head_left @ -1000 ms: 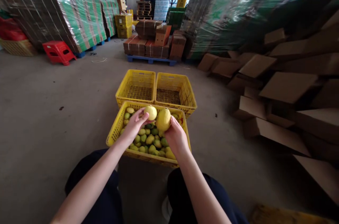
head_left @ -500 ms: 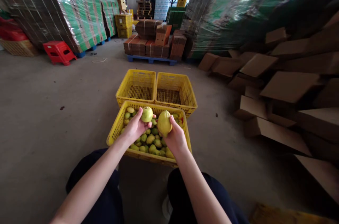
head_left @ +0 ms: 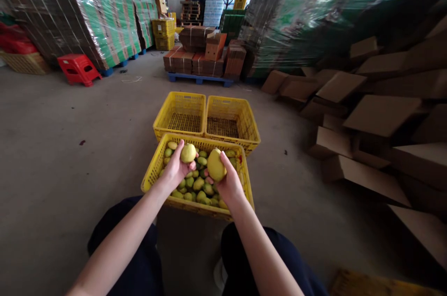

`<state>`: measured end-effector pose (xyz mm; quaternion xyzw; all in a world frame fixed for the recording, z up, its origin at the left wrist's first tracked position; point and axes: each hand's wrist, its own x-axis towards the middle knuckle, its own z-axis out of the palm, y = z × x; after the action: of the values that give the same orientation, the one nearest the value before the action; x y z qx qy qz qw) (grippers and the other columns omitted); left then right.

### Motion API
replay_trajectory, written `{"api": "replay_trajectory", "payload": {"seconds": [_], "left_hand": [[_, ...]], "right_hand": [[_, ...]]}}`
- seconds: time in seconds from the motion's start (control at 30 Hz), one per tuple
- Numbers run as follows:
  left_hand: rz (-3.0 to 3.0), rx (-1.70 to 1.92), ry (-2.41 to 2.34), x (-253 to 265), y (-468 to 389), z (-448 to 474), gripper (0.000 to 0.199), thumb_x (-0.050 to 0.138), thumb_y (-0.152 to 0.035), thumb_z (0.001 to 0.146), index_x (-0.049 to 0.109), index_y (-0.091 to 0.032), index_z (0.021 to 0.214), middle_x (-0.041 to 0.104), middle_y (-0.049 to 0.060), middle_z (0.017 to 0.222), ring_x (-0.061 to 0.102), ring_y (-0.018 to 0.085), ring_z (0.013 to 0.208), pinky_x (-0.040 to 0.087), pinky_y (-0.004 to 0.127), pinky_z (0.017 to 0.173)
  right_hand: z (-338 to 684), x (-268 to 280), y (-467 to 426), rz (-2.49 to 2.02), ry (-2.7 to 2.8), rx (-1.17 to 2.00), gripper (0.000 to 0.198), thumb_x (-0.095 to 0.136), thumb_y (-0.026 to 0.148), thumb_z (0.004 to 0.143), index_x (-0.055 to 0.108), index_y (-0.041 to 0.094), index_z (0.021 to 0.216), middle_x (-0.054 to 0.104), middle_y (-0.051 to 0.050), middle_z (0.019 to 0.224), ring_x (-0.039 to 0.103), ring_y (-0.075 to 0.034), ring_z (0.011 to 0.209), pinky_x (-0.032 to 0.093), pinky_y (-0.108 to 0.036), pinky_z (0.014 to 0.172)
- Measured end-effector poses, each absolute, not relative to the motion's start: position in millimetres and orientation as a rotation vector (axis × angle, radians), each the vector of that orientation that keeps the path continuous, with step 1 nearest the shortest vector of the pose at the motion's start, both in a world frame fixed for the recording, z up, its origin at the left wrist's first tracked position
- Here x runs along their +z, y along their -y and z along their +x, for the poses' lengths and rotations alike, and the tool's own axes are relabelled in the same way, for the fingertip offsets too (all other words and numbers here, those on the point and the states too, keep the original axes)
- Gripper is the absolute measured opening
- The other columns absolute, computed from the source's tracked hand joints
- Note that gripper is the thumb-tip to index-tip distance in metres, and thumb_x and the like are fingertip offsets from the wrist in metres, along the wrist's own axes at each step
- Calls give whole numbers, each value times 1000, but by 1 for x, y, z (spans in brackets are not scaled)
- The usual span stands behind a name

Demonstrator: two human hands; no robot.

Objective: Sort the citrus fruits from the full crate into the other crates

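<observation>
My left hand [head_left: 175,169] grips a small round yellow-green fruit [head_left: 188,153] above a yellow plastic crate [head_left: 151,175] filled with several green and yellow fruits [head_left: 198,184]. To its right, my right hand [head_left: 228,184] cradles a larger, pointed yellow fruit [head_left: 216,164] over the same crate. The two held fruits are a little apart. Two more yellow crates [head_left: 180,102] [head_left: 232,108] stand side by side just beyond the full one, and nothing shows on their mesh floors.
Brown cardboard boxes [head_left: 379,112] lie piled at the right. Shrink-wrapped pallet stacks [head_left: 101,7] rise on both sides. A pallet of bundled cartons [head_left: 200,58] stands ahead and a red stool [head_left: 77,68] at the far left. My dark-clad knees [head_left: 139,258] flank the crate on the concrete floor.
Both hands have lowered and drawn slightly back toward me with their fruits. The two fruits have turned in my fingers and sit lower over the crate.
</observation>
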<state>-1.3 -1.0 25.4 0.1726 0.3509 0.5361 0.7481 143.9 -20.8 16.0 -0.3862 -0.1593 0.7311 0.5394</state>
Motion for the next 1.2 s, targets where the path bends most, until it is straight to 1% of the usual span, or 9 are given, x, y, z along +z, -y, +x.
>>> {"api": "replay_trajectory", "payload": {"seconds": [0.13,0.37,0.47,0.6,0.73,0.83,1.0,1.13,1.2], "left_hand": [[393,1102,-808,14,-2,-3,58,33,-50,99,66,-11,72,63,6,57,54,9,44,46,18,43],[464,1124,-857,3,-6,-9,48,44,-52,96,71,-13,103,70,7,67,58,9,44,39,16,37],[441,1146,-860,-2,-10,-10,49,41,-52,96,70,-13,101,68,5,67,55,8,42,39,16,36],[390,1065,-978,-30,-5,0,51,37,-54,97,67,-13,99,66,4,67,52,6,42,29,12,33],[264,735,-1263,-79,8,10,54,29,-47,101,65,-8,93,63,6,64,48,6,40,34,14,36],[242,637,-1382,-106,7,6,49,30,-41,101,64,-6,100,62,8,62,44,8,36,35,18,36],[361,705,-1514,-103,-45,-9,52,35,-49,99,52,-10,127,69,12,87,56,12,49,44,22,45],[591,853,-1511,-63,-122,-15,54,20,-44,103,42,-11,138,65,17,116,67,12,77,52,19,63],[726,895,-1514,-48,-150,-17,52,26,-48,102,37,-17,142,59,15,129,67,12,92,54,20,72]], "right_hand": [[143,12,17,-970,308,1776,37,62,53,83,65,17,73,66,-4,57,61,-18,51,44,-26,40],[145,10,17,-915,275,1809,35,61,51,83,69,17,86,73,-7,72,67,-22,64,50,-30,48],[151,16,16,-874,224,1829,35,53,48,87,69,16,86,74,-9,76,67,-21,64,47,-26,44],[164,18,10,-913,61,1808,29,43,35,90,66,17,86,71,-7,72,60,-16,55,43,-22,41],[177,8,6,-979,-6,1767,18,47,31,86,61,21,84,68,-5,68,58,-15,54,45,-23,41],[183,1,6,-965,40,1766,12,54,32,81,60,22,83,68,-5,70,59,-16,56,47,-24,43],[185,-3,7,-958,19,1777,18,47,33,87,60,20,83,68,-7,71,60,-16,57,49,-24,45],[183,-8,4,-948,-18,1799,19,47,34,88,60,20,83,68,-7,72,62,-17,58,49,-25,46],[182,-11,3,-957,-12,1809,18,49,34,87,60,20,83,68,-7,72,62,-18,58,49,-26,46]]}}
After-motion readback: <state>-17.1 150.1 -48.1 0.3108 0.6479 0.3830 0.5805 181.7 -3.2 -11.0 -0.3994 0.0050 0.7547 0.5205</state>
